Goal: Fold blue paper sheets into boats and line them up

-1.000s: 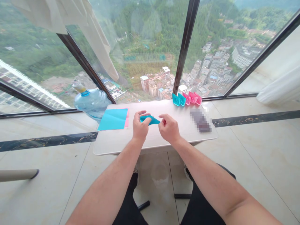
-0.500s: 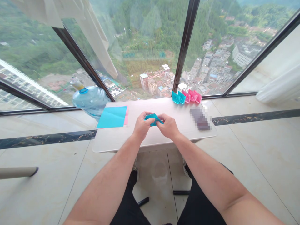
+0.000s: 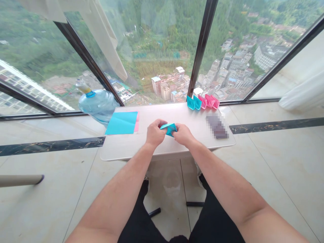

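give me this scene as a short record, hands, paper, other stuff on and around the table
left hand: grips one side of a folded blue paper; the left hand's fingers partly hide it
right hand: grips the other side
flat sheets: blue sheet, pink sheet showing from beneath
finished-looking row: two blue folded pieces, three pink folded pieces, at the far edge
table: pale top
pixelated item: right side, unidentifiable
beside table: clear blue water jug
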Demonstrator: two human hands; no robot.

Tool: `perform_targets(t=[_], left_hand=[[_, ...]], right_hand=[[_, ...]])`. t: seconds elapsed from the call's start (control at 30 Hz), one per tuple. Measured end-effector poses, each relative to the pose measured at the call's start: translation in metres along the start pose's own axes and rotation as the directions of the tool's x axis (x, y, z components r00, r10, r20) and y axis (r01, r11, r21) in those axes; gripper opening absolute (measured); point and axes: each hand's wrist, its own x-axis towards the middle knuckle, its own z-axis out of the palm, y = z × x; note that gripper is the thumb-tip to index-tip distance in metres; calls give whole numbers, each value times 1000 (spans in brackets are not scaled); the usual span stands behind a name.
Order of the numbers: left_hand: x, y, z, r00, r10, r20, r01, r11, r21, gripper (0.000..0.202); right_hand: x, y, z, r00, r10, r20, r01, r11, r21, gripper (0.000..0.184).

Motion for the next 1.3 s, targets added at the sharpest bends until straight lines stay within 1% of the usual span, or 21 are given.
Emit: perform_targets(t=[0.07,0.17,0.27,0.33,0.4,0.5,0.63,0.7,0.77,0.87,0.93,1.03,1.13,1.23,1.3], left_hand=[[-2,2,1,1000,8,19,-8,1000,1,21],[-3,6,2,999,-39,24,38,999,12,16],[-3,6,4,998,-66,19,65,998,26,12],[-2,4,5,997,-75,18,75,997,6,11],[-1,1,7,995,-94,29,96,994,-49,14],[0,-1,10,988,-154,29,156,973,-170,17],[-1,3,11,967,-253,35,249,903,-351,20],[-1,6,10,958,-281,51,276,868,-413,21],[0,8,7,951,-302,67,299,840,-453,22],[1,10,2,941,-323,101,329,804,-496,24],[2,10,-1,938,-319,136,342,789,-510,27],[3,10,-5,936,-299,187,352,780,-517,28],[3,11,-11,934,-280,219,355,789,-502,30],[3,13,-17,925,-249,286,355,833,-425,31],[4,14,-20,924,-233,303,338,869,-362,31]], right_hand=[[0,0,0,1000,-1,-28,1,1000,-2,11],[-2,-3,-2,997,6,-78,-6,1000,5,14],[-4,-8,-4,994,-4,-105,-2,999,-54,16],[-6,-11,-6,990,-21,-137,7,995,-103,15],[-7,-13,-6,987,-34,-154,16,993,-120,14],[-8,-14,-5,986,-47,-157,31,994,-101,13],[-8,-14,-4,980,-70,-188,54,995,-89,17],[-8,-14,-3,981,-81,-178,74,996,-46,21],[-7,-14,-2,988,-63,-144,72,996,60,24],[-7,-18,-2,996,18,-86,3,971,239,26],[-8,-21,-3,997,41,-64,-20,953,304,27],[-8,-22,-4,999,13,-43,1,946,323,29],[-8,-20,-6,1000,20,-7,-17,950,313,29],[-7,-18,-7,999,30,13,-33,945,326,28],[-7,-18,-7,999,26,19,-31,936,351,28]])
